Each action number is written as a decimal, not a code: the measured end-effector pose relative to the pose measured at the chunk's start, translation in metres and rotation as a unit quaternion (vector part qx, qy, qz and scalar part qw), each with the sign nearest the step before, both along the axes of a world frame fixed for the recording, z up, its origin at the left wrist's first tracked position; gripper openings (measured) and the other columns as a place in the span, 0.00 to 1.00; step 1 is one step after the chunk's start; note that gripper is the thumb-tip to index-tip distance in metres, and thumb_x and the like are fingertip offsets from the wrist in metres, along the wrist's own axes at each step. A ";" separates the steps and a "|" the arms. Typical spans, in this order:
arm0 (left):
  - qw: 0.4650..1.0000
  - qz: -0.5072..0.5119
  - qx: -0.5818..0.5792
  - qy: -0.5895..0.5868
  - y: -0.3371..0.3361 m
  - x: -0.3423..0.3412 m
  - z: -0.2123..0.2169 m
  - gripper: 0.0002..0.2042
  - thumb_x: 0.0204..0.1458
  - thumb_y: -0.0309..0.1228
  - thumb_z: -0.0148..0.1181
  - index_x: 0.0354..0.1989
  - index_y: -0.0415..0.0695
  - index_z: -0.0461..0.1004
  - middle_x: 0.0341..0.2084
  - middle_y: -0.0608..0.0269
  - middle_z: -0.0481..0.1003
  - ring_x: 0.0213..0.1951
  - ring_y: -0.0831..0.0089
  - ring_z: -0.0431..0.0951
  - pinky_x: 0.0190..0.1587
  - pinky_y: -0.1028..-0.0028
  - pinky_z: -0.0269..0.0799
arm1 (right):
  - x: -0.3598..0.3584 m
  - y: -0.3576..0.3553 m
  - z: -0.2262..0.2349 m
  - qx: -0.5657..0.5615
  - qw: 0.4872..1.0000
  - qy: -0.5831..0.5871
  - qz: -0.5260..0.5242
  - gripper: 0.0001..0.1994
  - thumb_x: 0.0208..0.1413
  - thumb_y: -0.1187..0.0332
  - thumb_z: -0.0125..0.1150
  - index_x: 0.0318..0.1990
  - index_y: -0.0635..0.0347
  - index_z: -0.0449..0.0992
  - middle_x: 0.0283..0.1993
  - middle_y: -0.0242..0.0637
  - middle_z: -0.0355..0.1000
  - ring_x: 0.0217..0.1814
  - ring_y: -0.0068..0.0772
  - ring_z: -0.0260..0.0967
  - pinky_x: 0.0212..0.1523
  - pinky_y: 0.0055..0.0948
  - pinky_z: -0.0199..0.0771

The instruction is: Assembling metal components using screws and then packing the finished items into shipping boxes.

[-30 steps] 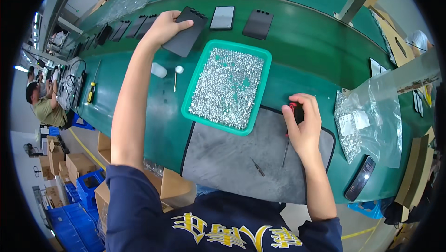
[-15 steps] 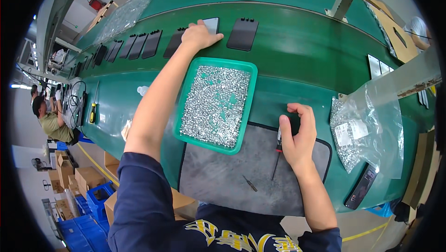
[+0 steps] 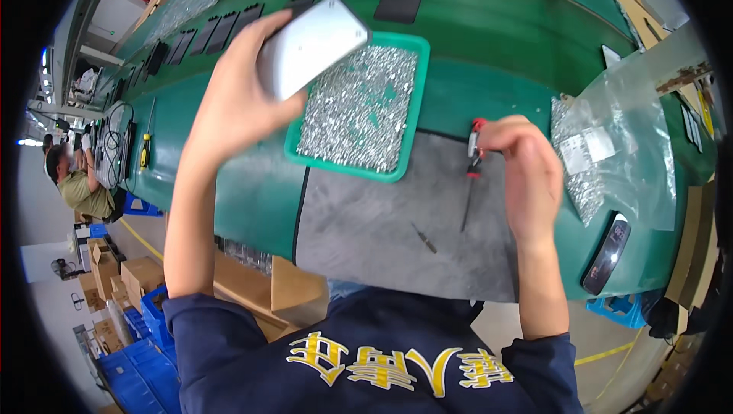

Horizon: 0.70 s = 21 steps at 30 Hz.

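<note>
So, panel (image 3: 314,47) in left hand (image 3: 238,89)

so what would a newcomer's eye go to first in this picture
Probably the pale flat panel in the left hand, hiding the far left corner of the green tray. Next, the small shiny metal pieces spread thickly inside that tray. Then the red-and-black screwdriver beside the right hand, at the grey mat.
</note>
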<state>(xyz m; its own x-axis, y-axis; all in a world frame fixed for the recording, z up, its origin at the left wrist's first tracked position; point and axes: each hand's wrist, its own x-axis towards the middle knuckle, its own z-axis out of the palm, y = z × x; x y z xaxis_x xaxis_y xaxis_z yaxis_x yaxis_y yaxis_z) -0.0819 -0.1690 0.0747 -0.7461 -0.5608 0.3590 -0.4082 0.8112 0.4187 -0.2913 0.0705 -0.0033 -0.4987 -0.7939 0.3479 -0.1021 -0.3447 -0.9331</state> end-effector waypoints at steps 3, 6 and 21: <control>0.992 -0.019 0.124 -0.007 0.074 0.052 -0.022 0.39 0.33 0.23 0.66 0.64 0.38 0.68 0.54 0.48 0.75 0.54 0.54 0.77 0.58 0.63 0.72 | 0.018 0.021 0.032 -0.067 0.986 -0.064 0.138 0.19 0.71 0.57 0.42 0.33 0.58 0.74 0.39 0.40 0.71 0.41 0.37 0.66 0.47 0.36 0.67; 0.983 -0.003 0.173 -0.066 0.118 0.080 -0.056 0.40 0.36 0.28 0.67 0.66 0.39 0.66 0.58 0.49 0.72 0.57 0.53 0.74 0.61 0.61 0.70 | 0.006 0.023 0.066 -0.135 0.976 -0.055 0.159 0.20 0.73 0.52 0.37 0.32 0.51 0.70 0.36 0.37 0.67 0.34 0.35 0.61 0.39 0.36 0.63; 0.935 -0.146 0.234 0.225 0.165 0.118 -0.028 0.15 0.54 0.40 0.54 0.44 0.48 0.79 0.48 0.59 0.74 0.47 0.63 0.74 0.51 0.66 0.69 | 0.014 0.066 0.046 -0.078 0.985 -0.054 0.143 0.20 0.71 0.50 0.41 0.37 0.54 0.72 0.38 0.40 0.70 0.34 0.36 0.63 0.40 0.36 0.64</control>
<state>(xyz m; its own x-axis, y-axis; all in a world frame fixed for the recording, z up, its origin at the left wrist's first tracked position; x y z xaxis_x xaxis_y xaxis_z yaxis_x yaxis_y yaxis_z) 0.0356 -0.0042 0.0463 -0.7244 -0.5306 0.4402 0.1052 0.5460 0.8312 -0.2773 0.1360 0.0427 -0.3033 -0.8480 0.4346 0.1163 -0.4856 -0.8664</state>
